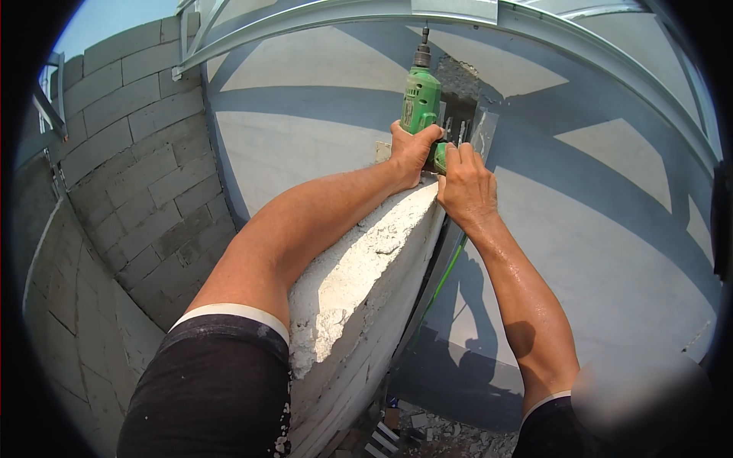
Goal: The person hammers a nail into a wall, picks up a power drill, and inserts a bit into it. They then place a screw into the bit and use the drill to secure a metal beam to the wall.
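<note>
A green power drill [421,95] points upward, its chuck and bit reaching the underside of a grey metal beam [328,24]. My left hand [412,155] is wrapped around the lower part of the drill's body, thumb across its side. On the right, my right hand [468,187] has its fingers curled over the green lower end of the drill's handle. Right below both hands lies the rough, pale top of a wall [359,263], and my left forearm passes over it. A green cord [450,269] runs down beside the wall from under my right hand.
Grey block walls [145,153] rise on the left. Behind the drill stands a smooth grey wall [305,145] with beam shadows and a broken gap near upright metal strips [482,133]. Rubble [450,439] lies far below. A blurred shape covers the lower right.
</note>
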Motion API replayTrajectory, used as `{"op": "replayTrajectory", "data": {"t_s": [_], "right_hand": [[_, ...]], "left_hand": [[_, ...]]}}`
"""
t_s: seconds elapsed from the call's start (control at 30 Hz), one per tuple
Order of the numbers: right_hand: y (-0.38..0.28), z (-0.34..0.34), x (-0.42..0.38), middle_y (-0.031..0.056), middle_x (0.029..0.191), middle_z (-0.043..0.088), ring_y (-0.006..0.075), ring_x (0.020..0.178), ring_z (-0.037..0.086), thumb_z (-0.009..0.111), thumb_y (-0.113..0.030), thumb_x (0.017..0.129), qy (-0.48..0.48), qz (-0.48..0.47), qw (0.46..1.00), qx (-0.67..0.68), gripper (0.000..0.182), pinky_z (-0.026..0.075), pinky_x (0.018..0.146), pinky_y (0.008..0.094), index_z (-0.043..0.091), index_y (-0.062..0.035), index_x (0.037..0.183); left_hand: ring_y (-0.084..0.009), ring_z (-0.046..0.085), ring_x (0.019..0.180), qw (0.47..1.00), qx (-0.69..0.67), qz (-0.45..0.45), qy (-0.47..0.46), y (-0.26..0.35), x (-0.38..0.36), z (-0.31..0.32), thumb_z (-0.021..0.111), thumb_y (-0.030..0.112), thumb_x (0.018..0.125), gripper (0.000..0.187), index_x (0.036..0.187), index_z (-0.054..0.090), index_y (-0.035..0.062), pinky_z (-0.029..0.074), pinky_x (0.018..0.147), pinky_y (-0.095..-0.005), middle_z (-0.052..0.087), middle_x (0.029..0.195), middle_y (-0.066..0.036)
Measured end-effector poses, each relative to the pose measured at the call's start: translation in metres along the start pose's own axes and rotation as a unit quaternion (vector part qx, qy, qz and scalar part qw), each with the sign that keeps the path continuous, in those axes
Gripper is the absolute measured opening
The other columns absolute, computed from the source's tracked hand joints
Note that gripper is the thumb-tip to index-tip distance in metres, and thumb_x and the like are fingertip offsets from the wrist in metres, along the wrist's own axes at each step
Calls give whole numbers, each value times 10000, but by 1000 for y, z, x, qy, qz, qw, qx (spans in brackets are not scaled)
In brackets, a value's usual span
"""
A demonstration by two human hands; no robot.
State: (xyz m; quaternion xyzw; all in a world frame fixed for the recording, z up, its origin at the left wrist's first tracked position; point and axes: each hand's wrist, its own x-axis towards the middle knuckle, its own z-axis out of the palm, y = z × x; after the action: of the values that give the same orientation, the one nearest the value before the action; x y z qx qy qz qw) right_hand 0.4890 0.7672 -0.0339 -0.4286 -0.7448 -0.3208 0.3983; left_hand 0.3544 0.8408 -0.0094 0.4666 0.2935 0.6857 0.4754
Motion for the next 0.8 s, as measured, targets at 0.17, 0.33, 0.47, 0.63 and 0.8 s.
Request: {"op": "replayTrajectory", "data": {"t_s": [0.17, 0.33, 0.47, 0.63, 0.8], "right_hand": [[-2, -1, 1, 145, 1063, 590, 346, 993, 683, 829, -96, 770, 0, 6, 1000, 15, 571, 600, 779, 469, 630, 19, 1293], [-1, -2, 1, 129, 990, 604, 307, 918, 690, 694, -59, 852, 38, -21, 999, -2, 351, 614, 728, 423, 655, 37, 1187], [-1, -3, 1, 130, 993, 603, 304, 922, 688, 707, -55, 838, 38, -24, 999, 2, 367, 614, 729, 421, 656, 37, 1189], [2, -2, -1, 130, 997, 601, 300, 924, 688, 714, -53, 832, 35, -27, 999, 5, 385, 615, 734, 421, 655, 40, 1201], [8, -1, 0, 133, 996, 598, 302, 917, 686, 708, -52, 834, 38, -35, 999, 0, 385, 615, 735, 419, 654, 42, 1204]], "left_hand": [[-257, 658, 942, 1000, 3, -2, 5, 4, -4, 1, 865, 210, 794, 816, 1391, 339, 32, 615, 712, -448, 585, 1137, -152], [-285, 666, 982, 1000, 4, -3, 9, 2, -1, 3, 854, 175, 745, 866, 1408, 321, 12, 636, 721, -461, 565, 1173, -180], [-283, 668, 980, 1000, -1, 1, 0, 2, 1, 1, 853, 170, 744, 853, 1396, 326, 9, 636, 719, -459, 564, 1173, -181], [-272, 668, 937, 1000, 12, 1, 16, 0, 0, 3, 848, 186, 791, 822, 1394, 313, 28, 633, 696, -459, 565, 1165, -166], [-273, 677, 949, 1000, 22, -21, 3, 6, -1, 6, 850, 212, 826, 791, 1383, 317, 36, 649, 711, -483, 565, 1169, -162]]}}
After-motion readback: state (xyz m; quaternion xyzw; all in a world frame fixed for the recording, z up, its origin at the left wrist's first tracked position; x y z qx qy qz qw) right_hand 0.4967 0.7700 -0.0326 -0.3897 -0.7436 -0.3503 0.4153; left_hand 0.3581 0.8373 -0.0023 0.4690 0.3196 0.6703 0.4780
